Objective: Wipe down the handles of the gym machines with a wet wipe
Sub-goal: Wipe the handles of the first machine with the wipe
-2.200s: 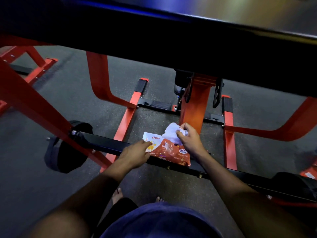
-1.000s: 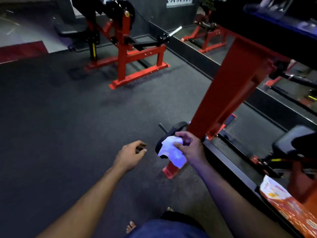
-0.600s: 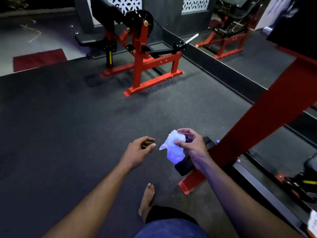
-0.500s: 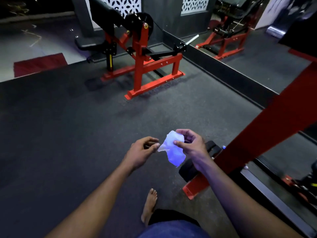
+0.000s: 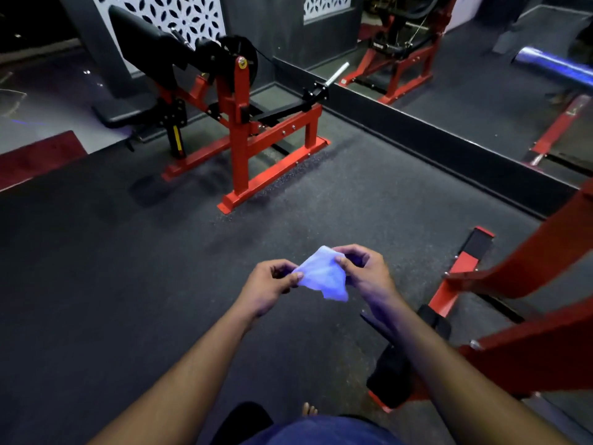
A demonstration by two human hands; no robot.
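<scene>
A dark speckled rubber floor (image 5: 112, 284) fills most of the view, with a mirror (image 5: 481, 75) running along the wall from twelve toward three o'clock and a white patterned panel (image 5: 179, 14) at about eleven. On the floor at eleven to twelve o'clock stands a red gym machine (image 5: 240, 133) with a black padded seat and a chrome bar end pointing toward the mirror. At three to four o'clock, close to the person, the slanted red beams of a second machine (image 5: 529, 358) cross the edge of the view, with a black weight plate (image 5: 394, 377) low beside them.

In the middle of the view both hands hold a wet wipe (image 5: 324, 277), crumpled and lit bluish, in the air above the floor and well apart from either machine's handles. The left hand (image 5: 269, 289) has its grip clamped on the wipe's nine o'clock corner, thumb and fingertips pinching it. The right hand (image 5: 365, 271) has its grip clamped on the three o'clock side, fingers curled over the upper edge. The wipe sags between them, its loose lower corner hanging at about five o'clock. A bare toe shows at six o'clock beside blue shorts (image 5: 321, 431).
</scene>
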